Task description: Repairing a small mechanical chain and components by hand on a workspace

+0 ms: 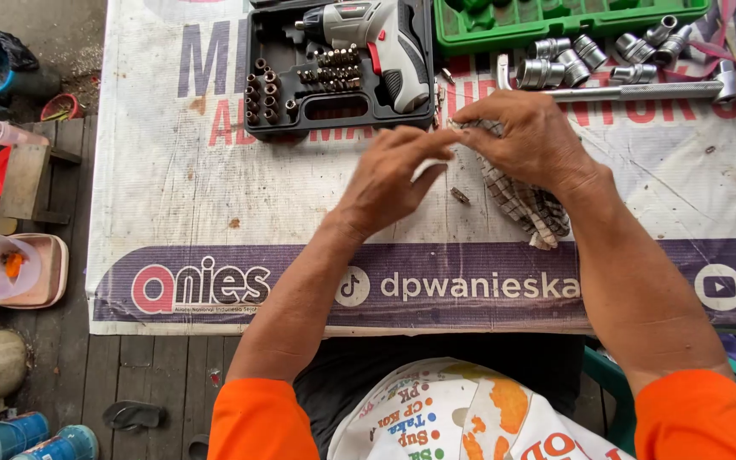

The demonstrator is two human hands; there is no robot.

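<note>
Checked cloth (521, 200): soft, light, limp, likely to drape and bunch wherever lifted; best pinched at a top corner or gathered by a fold. Lying on the table (172, 187) under and just below the right hand (534, 140), upper end caught beneath its fingers, lower end trailing toward the body. Something small and pale pinched at the left hand's fingertips, too hidden to name.

Left hand (389, 183) and right hand brought together, fingertips meeting over the cloth's top edge; both curled in a pinch, right closed on the cloth, left's hold unclear.

Just right of the left hand, between the wrists: one small dark bit (460, 195), hard, tiny, easy to lose.

Beyond the left hand: one black case (270, 30), open, holding one grey and red electric screwdriver (381, 38) and rows of bits, too many and too small to count surely.

Beyond the right hand: about eight loose steel sockets (555, 64), heavy, smooth, prone to roll; one long steel bar (641, 90); one green tray (555, 17).
</note>
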